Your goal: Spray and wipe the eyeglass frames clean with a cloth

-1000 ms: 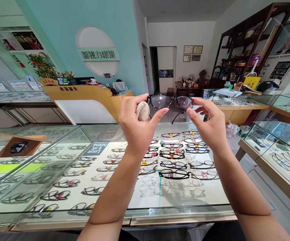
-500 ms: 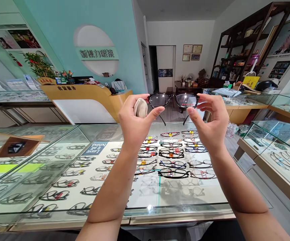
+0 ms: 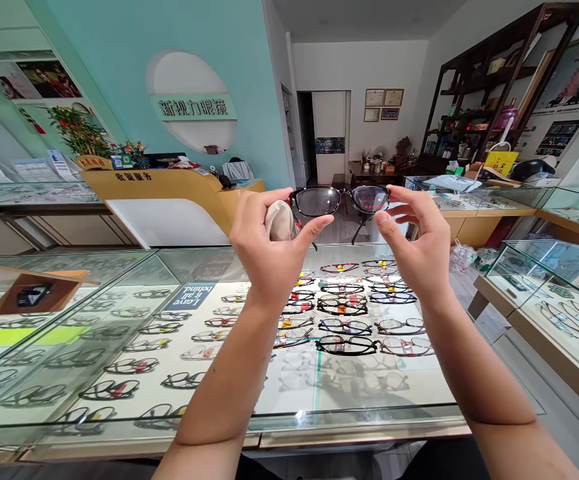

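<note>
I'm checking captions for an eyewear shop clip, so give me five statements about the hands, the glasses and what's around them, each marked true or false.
1. The left hand and the right hand both hold the black-framed glasses. True.
2. Rows of other spectacles are laid out at the glass display counter. True.
3. The pale cloth-like wad is in the right hand. False: it is in the left hand.
4. The black-framed glasses lie flat on the display counter. False: they are held up in the air.
5. The characters on the wall sign are bright red. False: they are dark.
</note>
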Demonstrator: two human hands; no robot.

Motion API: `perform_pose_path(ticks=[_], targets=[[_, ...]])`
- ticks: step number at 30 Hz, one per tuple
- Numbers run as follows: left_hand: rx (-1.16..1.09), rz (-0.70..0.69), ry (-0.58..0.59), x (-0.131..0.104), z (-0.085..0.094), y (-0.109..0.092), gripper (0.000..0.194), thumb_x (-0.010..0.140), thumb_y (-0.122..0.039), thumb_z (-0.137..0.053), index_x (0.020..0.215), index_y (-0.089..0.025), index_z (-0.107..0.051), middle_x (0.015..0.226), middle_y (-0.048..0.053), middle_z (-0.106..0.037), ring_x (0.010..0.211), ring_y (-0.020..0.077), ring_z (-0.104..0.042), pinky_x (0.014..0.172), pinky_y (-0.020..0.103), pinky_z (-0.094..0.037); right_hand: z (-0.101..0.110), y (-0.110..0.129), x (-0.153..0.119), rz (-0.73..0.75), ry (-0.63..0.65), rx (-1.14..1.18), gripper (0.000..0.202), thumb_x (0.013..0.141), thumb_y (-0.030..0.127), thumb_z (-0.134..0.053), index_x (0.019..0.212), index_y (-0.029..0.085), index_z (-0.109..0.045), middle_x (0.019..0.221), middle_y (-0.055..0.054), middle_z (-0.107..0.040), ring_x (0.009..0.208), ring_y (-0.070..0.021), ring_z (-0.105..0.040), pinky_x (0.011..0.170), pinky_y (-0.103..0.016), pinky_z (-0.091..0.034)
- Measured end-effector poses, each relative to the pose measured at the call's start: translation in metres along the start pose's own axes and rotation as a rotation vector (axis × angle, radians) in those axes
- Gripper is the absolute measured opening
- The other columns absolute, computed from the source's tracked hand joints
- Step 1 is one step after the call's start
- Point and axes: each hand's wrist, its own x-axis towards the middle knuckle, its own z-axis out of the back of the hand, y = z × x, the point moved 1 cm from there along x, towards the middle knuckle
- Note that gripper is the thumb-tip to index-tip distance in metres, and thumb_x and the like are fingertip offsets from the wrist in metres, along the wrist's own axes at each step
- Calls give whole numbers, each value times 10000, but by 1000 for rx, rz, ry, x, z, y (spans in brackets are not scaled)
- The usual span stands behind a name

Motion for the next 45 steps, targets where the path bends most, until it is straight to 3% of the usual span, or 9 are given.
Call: perform_pose_path(ticks=[8, 15, 19, 23, 29, 33, 45], targets=[[-96, -6, -1, -1, -1, 2, 596, 766, -645, -996, 1153, -255, -764, 1027, 31, -705, 992, 246, -710, 998, 431, -599, 0, -1, -1, 34, -20, 4, 362, 1039, 470, -773, 1359, 303, -743, 1270, -81, -780, 1081, -261, -772, 880, -452, -647], [-270, 104, 77, -6, -16, 23, 689, 770, -706, -952, 1283, -294, -748, 1213, 60, -721, 1195, 284, -730, 1087, 446, -611, -5, 2, -4, 277, -182, -106, 436, 1036, 408, -787, 1462, 371, -701, 1303, -88, -738, 1110, -298, -742, 829, -475, -664], [-340, 119, 139, -10, -26, 33, 726, 815, -744, -898, 1366, -309, -715, 1292, 64, -739, 1264, 277, -734, 1119, 423, -598, -5, 2, -5, 366, -215, -168, 497, 1042, 385, -780, 1525, 394, -663, 1324, -91, -720, 1179, -329, -721, 938, -534, -670], [-325, 94, 135, -12, -28, 31, 712, 858, -745, -867, 1390, -307, -688, 1307, 63, -737, 1277, 273, -733, 1146, 425, -584, -4, 0, -5, 359, -192, -175, 531, 1054, 421, -756, 1569, 396, -630, 1370, -103, -698, 1226, -353, -702, 989, -574, -662], [-218, 34, -24, -14, -24, 17, 660, 882, -700, -883, 1370, -304, -679, 1323, 68, -702, 1279, 281, -713, 1145, 455, -587, -5, -1, -5, 291, -169, -161, 477, 1056, 409, -746, 1522, 375, -657, 1375, -100, -724, 1164, -318, -733, 855, -500, -677], [-184, -46, -68, -14, -20, 13, 643, 886, -651, -908, 1373, -298, -679, 1299, 61, -708, 1228, 263, -715, 1071, 424, -604, -6, -4, -4, 227, -123, -125, 462, 1057, 400, -739, 1511, 368, -659, 1405, -90, -735, 1098, -289, -752, 845, -478, -669], [-53, -75, -73, -14, -19, 14, 672, 892, -742, -850, 1363, -301, -662, 1293, 89, -690, 1237, 289, -696, 1003, 435, -614, -7, -7, -6, 147, -71, -87, 467, 1070, 424, -720, 1526, 358, -646, 1433, -82, -744, 1091, -287, -776, 897, -493, -663]])
